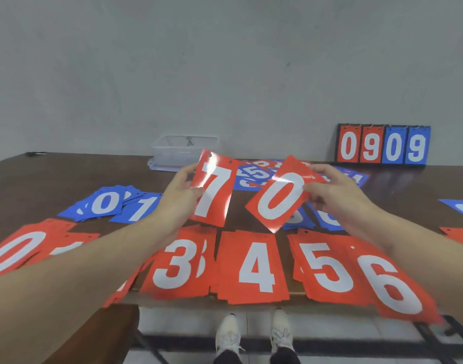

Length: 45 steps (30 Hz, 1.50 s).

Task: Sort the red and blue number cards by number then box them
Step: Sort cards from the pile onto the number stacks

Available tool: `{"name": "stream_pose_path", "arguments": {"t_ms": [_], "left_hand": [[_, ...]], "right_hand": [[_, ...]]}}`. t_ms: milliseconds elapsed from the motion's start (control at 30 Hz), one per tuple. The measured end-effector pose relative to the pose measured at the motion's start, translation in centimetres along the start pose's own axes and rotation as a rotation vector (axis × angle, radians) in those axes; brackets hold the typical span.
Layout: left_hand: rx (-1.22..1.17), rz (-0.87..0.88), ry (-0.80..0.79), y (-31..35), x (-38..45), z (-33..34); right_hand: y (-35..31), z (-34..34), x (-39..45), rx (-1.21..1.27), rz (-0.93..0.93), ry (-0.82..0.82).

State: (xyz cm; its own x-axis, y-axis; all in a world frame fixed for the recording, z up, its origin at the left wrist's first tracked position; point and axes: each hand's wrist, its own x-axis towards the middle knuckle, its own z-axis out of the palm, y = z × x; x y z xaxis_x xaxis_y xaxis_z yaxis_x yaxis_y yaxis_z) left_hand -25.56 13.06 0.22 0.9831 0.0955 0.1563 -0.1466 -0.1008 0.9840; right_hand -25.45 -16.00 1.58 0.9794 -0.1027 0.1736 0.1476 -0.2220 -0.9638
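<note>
Head view: you hold two red cards up over the worktop (67,177). Your left hand (179,195) pinches the red 7 card (214,190) by its left edge, thumb on the front and fingers behind. Your right hand (335,195) pinches the red 0 card (277,195) by its right edge, and this card is tipped to one side.

I think you are putting these two cards on their piles. Do one card at a time. The red 0 pile (15,250) is at the near left, under your left arm, so the 0 card is far from its home and must cross over. It may be easier to pass it to your left hand once the 7 is down. I see no red 7 pile yet. The row runs red 3 pile (177,264), red 4 pile (254,266), red 5 pile (324,269), red 6 pile (390,282), so the 7 should go to the right of the 6. There is some red at the far right edge, but I cannot tell its number.

Lay each card flat and square on its pile. The near piles hang over the worktop edge, so do not bump them.

The clear box (183,151) waits at the back, beyond both hands. Blue cards (256,174) are loose behind the two cards you hold.
</note>
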Motion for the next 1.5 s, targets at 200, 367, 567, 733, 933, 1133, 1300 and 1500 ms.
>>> {"name": "stream_pose_path", "arguments": {"t_ms": [200,367,567,733,933,1133,1300,1500], "left_hand": [[-0.030,-0.026,0.018,0.4,-2.0,-4.0],[0.030,-0.067,0.099,0.8,-3.4,-8.8],[0.108,-0.111,0.237,0.5,-5.8,-16.1],[0.104,-0.156,0.395,0.4,-8.2,-21.7],[0.110,-0.175,0.561,-0.3,-11.1,-26.6],[0.132,-0.207,0.656,-1.4,-13.5,-29.2],[0.137,-0.213,0.660,-1.5,-14.4,-30.0],[0.191,-0.217,0.623,-1.8,-14.4,-29.2]], "right_hand": [[-0.5,4.1,0.4,0.008,0.035,-0.023],[-1.4,10.1,0.3,-0.007,0.076,-0.163],[-3.2,19.4,-0.9,-0.031,0.074,-0.391],[-4.8,27.6,-1.8,-0.041,0.034,-0.605],[-7.0,36.1,-4.5,-0.022,-0.004,-0.754],[-7.4,43.0,-5.1,-0.099,-0.063,-0.704],[-6.2,45.5,-4.8,-0.520,-0.379,-0.599],[-4.4,46.1,-4.3,-0.843,-0.620,-0.473]]}}
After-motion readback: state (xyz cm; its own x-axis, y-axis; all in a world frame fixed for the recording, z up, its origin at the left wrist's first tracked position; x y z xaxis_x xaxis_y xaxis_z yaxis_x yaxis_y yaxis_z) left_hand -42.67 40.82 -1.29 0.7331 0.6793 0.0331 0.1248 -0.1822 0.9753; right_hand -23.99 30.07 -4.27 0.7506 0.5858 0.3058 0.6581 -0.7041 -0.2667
